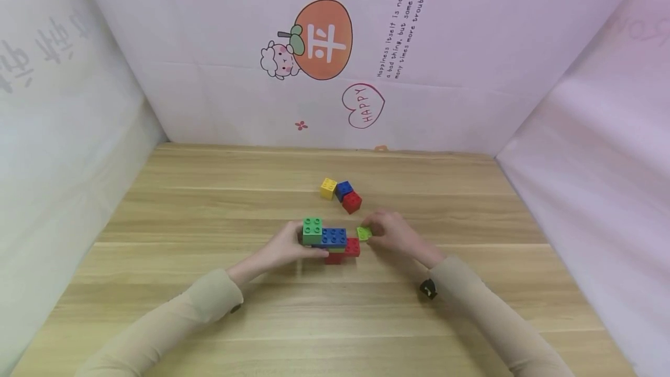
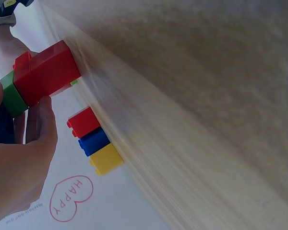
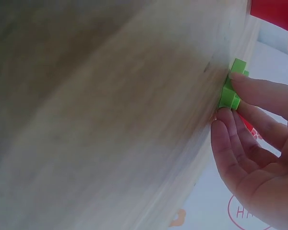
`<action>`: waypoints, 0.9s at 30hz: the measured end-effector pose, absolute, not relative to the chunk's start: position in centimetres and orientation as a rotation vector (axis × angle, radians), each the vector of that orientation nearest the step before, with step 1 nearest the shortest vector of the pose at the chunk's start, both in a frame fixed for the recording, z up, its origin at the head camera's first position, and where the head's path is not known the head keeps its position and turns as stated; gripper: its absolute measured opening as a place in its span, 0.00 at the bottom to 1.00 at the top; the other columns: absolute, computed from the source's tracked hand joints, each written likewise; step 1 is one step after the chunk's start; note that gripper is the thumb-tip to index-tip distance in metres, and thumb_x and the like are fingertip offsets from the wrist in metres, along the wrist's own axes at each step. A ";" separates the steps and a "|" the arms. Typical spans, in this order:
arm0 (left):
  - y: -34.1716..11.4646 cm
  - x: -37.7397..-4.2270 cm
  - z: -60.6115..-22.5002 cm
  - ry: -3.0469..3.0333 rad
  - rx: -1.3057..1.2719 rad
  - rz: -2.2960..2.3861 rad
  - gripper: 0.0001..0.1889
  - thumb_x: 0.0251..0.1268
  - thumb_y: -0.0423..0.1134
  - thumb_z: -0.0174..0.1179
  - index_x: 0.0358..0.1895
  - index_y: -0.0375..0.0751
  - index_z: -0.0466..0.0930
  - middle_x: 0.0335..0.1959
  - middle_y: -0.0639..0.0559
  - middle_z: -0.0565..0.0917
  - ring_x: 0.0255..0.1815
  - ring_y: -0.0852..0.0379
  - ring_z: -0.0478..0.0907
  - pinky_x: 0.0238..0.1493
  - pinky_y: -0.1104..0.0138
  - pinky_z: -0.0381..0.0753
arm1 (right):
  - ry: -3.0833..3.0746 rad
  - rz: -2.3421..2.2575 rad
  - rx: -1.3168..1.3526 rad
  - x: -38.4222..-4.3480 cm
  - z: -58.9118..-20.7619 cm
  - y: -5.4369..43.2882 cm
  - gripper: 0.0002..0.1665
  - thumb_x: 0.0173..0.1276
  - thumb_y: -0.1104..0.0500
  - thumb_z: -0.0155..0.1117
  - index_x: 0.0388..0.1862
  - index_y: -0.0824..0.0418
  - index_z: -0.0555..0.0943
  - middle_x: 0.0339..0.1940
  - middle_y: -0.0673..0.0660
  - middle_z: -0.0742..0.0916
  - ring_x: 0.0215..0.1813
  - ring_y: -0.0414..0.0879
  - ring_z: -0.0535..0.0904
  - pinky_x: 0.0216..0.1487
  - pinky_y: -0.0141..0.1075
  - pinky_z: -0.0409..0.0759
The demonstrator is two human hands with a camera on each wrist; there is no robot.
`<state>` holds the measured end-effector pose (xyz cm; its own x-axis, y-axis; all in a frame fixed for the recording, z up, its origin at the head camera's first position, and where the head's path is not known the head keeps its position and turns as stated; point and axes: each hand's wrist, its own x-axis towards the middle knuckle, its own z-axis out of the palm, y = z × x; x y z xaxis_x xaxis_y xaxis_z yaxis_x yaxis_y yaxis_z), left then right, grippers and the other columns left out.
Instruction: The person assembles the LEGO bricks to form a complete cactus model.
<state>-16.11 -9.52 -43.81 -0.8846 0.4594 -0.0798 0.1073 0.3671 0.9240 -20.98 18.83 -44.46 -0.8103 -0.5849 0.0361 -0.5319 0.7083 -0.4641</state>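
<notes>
My left hand (image 1: 284,247) holds a stack of toy building bricks from its left side. On top sit a green brick (image 1: 312,230) and a blue brick (image 1: 334,237); a thin green layer and red bricks (image 2: 47,72) are lower down, one red brick (image 1: 352,247) jutting to the right. Just right of the stack, my right hand (image 1: 394,233) pinches a small light green brick (image 3: 229,97) between thumb and fingers, low at the tabletop. Its studs show in the head view, while the fingers cover part of it.
Behind the hands, a yellow brick (image 1: 328,188), a blue brick (image 1: 344,189) and a red brick (image 1: 352,202) stand close together on the wooden table (image 1: 220,202). A white printed sheet (image 1: 225,103) rises at the table's back edge, with white sheets along both sides.
</notes>
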 end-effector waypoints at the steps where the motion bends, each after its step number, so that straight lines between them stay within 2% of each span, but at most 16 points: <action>1: -9.5 -16.1 -43.8 2.307 0.496 1.523 0.27 0.55 0.42 0.73 0.60 0.41 0.78 0.56 0.45 0.86 0.59 0.49 0.82 0.66 0.52 0.79 | 2.801 -0.698 -0.914 -21.0 -44.5 18.8 0.19 0.57 0.66 0.74 0.49 0.64 0.84 0.46 0.59 0.88 0.49 0.50 0.83 0.54 0.46 0.84; 12: -9.5 -16.0 -43.7 2.294 0.501 1.536 0.28 0.56 0.43 0.73 0.60 0.41 0.78 0.56 0.46 0.86 0.59 0.49 0.82 0.67 0.51 0.78 | 2.813 -0.713 -0.904 -20.5 -44.4 19.2 0.18 0.58 0.64 0.73 0.49 0.63 0.84 0.48 0.58 0.88 0.52 0.52 0.83 0.58 0.47 0.84; 27: -9.5 -16.0 -43.9 2.294 0.525 1.543 0.26 0.56 0.41 0.73 0.59 0.40 0.79 0.56 0.45 0.86 0.58 0.49 0.82 0.66 0.52 0.78 | 2.823 -0.822 -0.901 -19.2 -41.9 19.2 0.19 0.57 0.67 0.73 0.48 0.63 0.84 0.44 0.57 0.88 0.46 0.48 0.85 0.48 0.37 0.88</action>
<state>-16.04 -9.51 -43.86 -0.8791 0.4725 -0.0632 0.1196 0.3469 0.9302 -19.18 19.21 -41.94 -0.8263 -0.5550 0.0956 -0.5197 0.6859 -0.5093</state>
